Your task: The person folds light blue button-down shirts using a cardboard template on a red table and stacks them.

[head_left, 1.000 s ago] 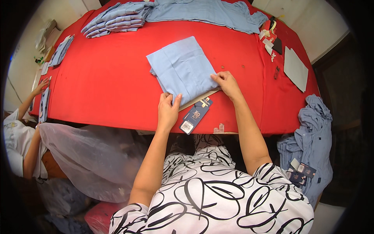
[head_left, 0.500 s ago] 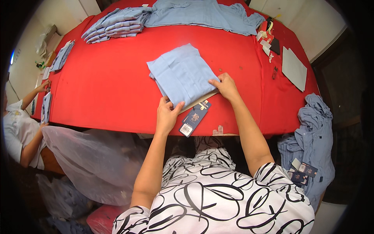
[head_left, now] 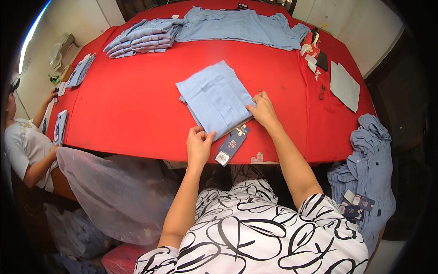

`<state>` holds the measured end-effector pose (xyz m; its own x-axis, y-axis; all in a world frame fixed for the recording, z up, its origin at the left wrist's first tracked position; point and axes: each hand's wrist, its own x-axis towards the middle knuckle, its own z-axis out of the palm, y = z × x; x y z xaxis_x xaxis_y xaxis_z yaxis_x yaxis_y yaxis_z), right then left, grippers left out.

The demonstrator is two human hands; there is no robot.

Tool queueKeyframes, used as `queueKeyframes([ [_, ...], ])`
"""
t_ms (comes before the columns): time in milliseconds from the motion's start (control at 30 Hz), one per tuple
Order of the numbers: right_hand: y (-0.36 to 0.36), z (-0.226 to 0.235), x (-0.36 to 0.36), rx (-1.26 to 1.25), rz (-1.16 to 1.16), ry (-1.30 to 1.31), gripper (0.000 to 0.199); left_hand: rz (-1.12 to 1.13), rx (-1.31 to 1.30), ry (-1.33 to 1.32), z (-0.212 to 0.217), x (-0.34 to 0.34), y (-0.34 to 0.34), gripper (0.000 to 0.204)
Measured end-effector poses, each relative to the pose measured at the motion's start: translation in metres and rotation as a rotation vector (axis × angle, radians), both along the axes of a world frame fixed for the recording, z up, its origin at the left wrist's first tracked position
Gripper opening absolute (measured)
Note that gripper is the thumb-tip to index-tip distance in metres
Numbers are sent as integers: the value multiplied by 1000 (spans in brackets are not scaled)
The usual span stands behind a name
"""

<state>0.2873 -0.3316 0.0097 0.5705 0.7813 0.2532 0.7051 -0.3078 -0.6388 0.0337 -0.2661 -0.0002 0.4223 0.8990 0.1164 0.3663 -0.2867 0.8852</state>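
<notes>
A light blue folded shirt [head_left: 214, 98] lies on the red-covered table [head_left: 132, 100] in front of me. My left hand [head_left: 200, 144] pinches its near left corner, thumb on top and the other fingers partly hidden beneath. At its near right corner my right hand [head_left: 263, 109] grips the edge in the same way. From under the near edge hangs a dark blue tag [head_left: 232, 145] with a white label, resting on the cloth between my hands. A sliver of pale board shows along that edge.
At the far side are a stack of folded shirts [head_left: 143, 39] and a spread-out shirt [head_left: 237, 28]. White sheets [head_left: 344, 86] lie right, near a small red clipper [head_left: 322, 92]. Unfolded shirts [head_left: 369, 160] hang at lower right. Another person [head_left: 32, 150] works at left by a plastic bag [head_left: 114, 192].
The folded shirt's near edge has been lowered over the pale board, so less of it shows. My hands keep hold of both near corners. The whole view has shifted slightly.
</notes>
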Motion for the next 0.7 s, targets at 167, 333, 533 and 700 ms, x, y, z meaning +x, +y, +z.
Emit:
queueKeyframes([
  [167, -12, 13, -12, -173, -188, -200, 51, 44, 222, 316, 11, -6, -4, 35],
  [333, -18, 17, -13, -294, -158, -68, 48, 11, 385, 372, 0, -6, -6, 38],
  [533, -21, -4, -14, 133, -83, 137, 28, 6, 111, 119, 3, -12, -6, 29],
  [700, -30, 76, -17, 255, 244, 593, 10, -191, -208, -405, 70, -36, 7, 32],
])
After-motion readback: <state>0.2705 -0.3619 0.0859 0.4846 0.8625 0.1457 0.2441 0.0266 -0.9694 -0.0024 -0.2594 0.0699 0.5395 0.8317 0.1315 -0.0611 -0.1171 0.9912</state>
